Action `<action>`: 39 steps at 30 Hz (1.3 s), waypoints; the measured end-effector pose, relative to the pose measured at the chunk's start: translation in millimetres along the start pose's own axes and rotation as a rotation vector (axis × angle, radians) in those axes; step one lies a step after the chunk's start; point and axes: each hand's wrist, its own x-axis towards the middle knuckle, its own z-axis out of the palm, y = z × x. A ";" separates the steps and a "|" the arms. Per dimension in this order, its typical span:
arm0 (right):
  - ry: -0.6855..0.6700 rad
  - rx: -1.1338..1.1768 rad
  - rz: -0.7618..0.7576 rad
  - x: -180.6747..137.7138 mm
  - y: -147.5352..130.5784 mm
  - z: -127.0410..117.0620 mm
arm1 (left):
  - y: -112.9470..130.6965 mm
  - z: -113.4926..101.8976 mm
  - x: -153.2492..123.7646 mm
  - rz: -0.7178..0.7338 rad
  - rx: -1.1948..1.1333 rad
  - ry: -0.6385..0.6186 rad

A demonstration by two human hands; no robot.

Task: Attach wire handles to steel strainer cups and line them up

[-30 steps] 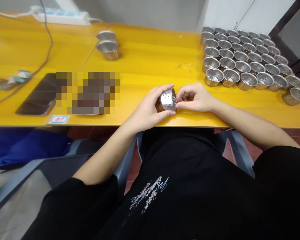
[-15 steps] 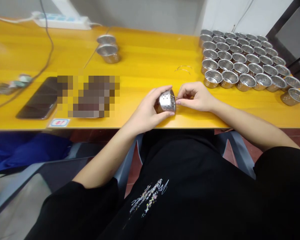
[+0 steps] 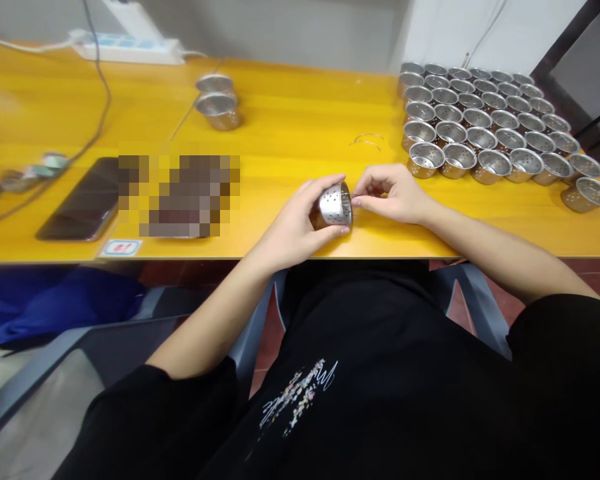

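Note:
My left hand (image 3: 297, 223) is wrapped round a small perforated metal strainer cup (image 3: 334, 204), tipped on its side with its mouth toward the right. At that mouth my right hand (image 3: 391, 193) pinches a thin wire (image 3: 355, 195) between thumb and forefinger. The wire's inner end reaches the cup's rim; whether it is hooked into a hole is too small to tell. Beyond my hands, thin curved wires (image 3: 369, 141) lie loose on the yellow table (image 3: 300, 120).
Rows of perforated cups (image 3: 495, 163) fill the right side, with one cup (image 3: 587, 195) nearer the edge. Two more cups (image 3: 219, 110) stand back left. Left are a dark phone (image 3: 80, 200), a blurred-out object (image 3: 187, 197), a cable (image 3: 103, 93) and a power strip (image 3: 130, 48).
The camera view has shifted very slightly. Both hands keep the same hold on the strainer cup and the wire, with hardly any visible movement.

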 end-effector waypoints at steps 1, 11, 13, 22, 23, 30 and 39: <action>-0.018 0.004 0.000 -0.7 -1.6 0.3 | -1.6 0.1 0.0 0.000 -0.007 0.007; 0.004 -0.038 -0.002 0.5 4.4 -2.5 | 1.4 -0.3 -1.0 -0.002 -0.037 -0.038; 0.014 -0.058 -0.009 1.3 4.6 -3.2 | 3.0 -0.4 -1.0 0.000 -0.032 -0.036; 0.016 0.018 -0.038 1.7 5.4 -1.4 | -13.3 2.3 -0.1 0.009 -0.124 0.008; 0.033 0.044 -0.038 2.4 7.4 -0.7 | -13.7 2.4 0.1 0.022 -0.137 0.002; 0.044 0.070 0.001 4.8 18.6 0.8 | -1.2 0.6 0.3 0.060 -0.177 -0.099; 0.024 -0.081 -0.054 1.0 13.5 4.1 | -7.2 2.5 -1.6 0.082 -0.195 -0.129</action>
